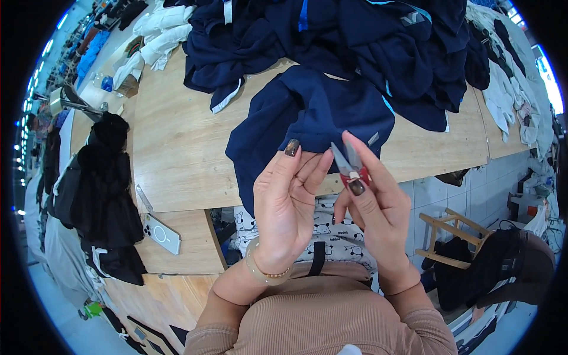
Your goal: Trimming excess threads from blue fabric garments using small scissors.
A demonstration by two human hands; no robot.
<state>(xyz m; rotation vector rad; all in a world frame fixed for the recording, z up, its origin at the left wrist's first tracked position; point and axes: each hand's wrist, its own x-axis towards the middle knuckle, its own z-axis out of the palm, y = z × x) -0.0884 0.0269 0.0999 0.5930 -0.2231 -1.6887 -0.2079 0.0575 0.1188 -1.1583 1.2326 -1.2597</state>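
A navy blue garment [319, 106] lies on the wooden table in front of me, one part of it hanging over the near edge. My left hand [281, 204] is closed on its near edge, the thumb on top of the cloth and the other fingers curled beneath. In my right hand [381, 210] is a small pair of thread snips [349, 165] with red grips and metal blades. The blades point up and away from me, spread slightly, close to my left fingertips and the cloth. Whether a thread lies between them is too small to tell.
Heaped navy garments [331, 35] with light blue and white trim cover the far side of the table [177, 160]. Black clothing [97, 195] hangs at the left, near a phone [162, 234]. At the right stand a wooden stool [455, 234] and a person in dark clothes [526, 266].
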